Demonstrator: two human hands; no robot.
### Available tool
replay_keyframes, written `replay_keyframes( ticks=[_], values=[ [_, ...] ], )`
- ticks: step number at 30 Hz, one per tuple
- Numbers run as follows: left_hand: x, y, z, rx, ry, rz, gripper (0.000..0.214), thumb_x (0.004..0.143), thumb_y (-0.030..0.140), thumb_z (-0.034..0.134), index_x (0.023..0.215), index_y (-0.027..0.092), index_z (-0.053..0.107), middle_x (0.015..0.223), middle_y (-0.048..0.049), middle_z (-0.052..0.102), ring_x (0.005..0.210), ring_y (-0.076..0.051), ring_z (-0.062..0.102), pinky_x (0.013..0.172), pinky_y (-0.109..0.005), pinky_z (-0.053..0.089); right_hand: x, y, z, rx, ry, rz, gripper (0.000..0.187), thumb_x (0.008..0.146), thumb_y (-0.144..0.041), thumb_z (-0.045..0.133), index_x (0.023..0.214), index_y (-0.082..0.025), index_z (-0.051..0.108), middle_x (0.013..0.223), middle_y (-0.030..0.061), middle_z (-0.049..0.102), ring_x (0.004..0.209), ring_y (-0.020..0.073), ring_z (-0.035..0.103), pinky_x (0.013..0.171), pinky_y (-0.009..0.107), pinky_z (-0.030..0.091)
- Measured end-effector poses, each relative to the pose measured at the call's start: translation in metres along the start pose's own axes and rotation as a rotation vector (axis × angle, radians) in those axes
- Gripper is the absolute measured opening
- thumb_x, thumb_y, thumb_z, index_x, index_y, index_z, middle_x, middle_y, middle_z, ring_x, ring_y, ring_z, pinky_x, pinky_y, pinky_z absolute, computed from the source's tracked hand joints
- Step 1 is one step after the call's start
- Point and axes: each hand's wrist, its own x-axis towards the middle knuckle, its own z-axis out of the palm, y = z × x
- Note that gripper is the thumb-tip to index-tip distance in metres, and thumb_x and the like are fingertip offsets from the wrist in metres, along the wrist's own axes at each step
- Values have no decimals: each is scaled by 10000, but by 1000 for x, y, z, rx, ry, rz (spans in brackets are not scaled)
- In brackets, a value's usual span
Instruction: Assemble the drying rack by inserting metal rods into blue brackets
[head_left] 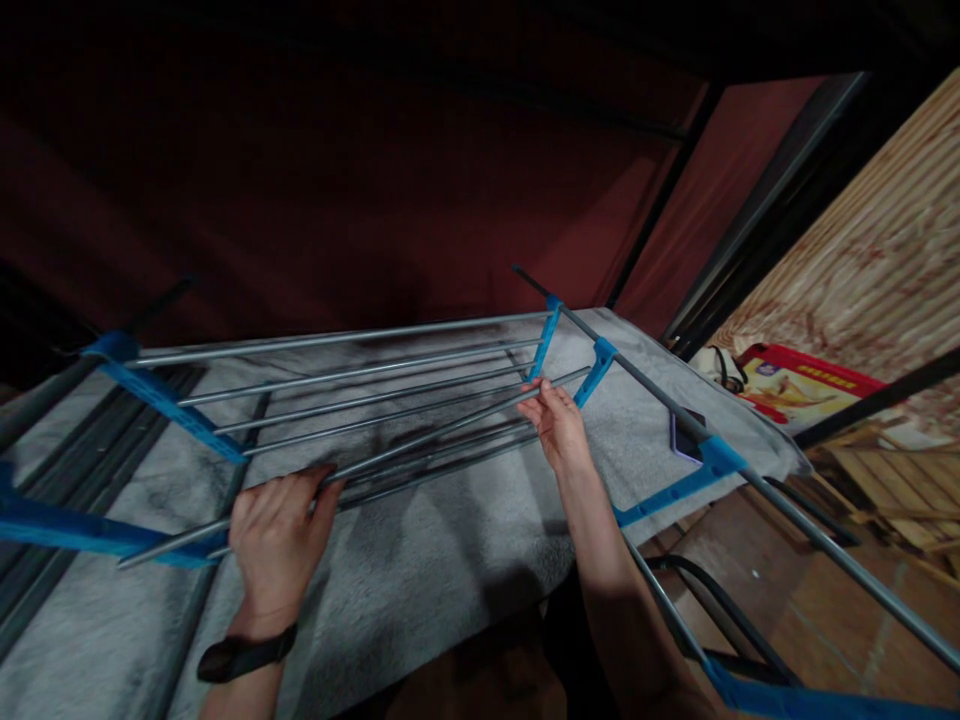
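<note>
A loose grey metal rod (427, 436) runs slantwise over the frame of a rack made of tubes and blue plastic brackets. My left hand (277, 535) is wrapped round the rod near its left end, which sticks out past my fingers over a blue bracket (105, 535). With thumb and fingers, my right hand (555, 418) pinches the same rod near its other end, close to a second blue bracket (595, 372). Several parallel rods (345, 370) span the left blue bracket (172, 408) and the far right one (546, 338).
A grey cloth (465, 540) covers the surface under the rack. Dark tubes (90, 470) lie at the left. A phone (686, 437) rests at the right, near another blue bracket (679, 485). Beyond the edge are a red and yellow package (810, 385) and a wooden crate (900, 485).
</note>
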Motion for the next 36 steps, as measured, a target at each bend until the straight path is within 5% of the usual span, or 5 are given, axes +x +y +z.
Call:
replay_keyframes(
  ticks=[24,36],
  values=[
    [16,0,5,-5,70,44,127,923,271,636,1036,214,635,722,-26,655,722,-234,612,717,-364,367,2,-24,2,-51,-40,-40,240,789,-386,818,842,-194,685,847,27,760,661,113,700,688,222,629],
    [27,-1,-8,60,66,21,208,926,280,619,1130,241,633,730,-23,658,735,-251,607,760,-402,362,2,-29,1,-55,-66,-31,286,759,-418,839,856,-204,676,735,-8,712,665,124,701,677,229,620]
  ],
)
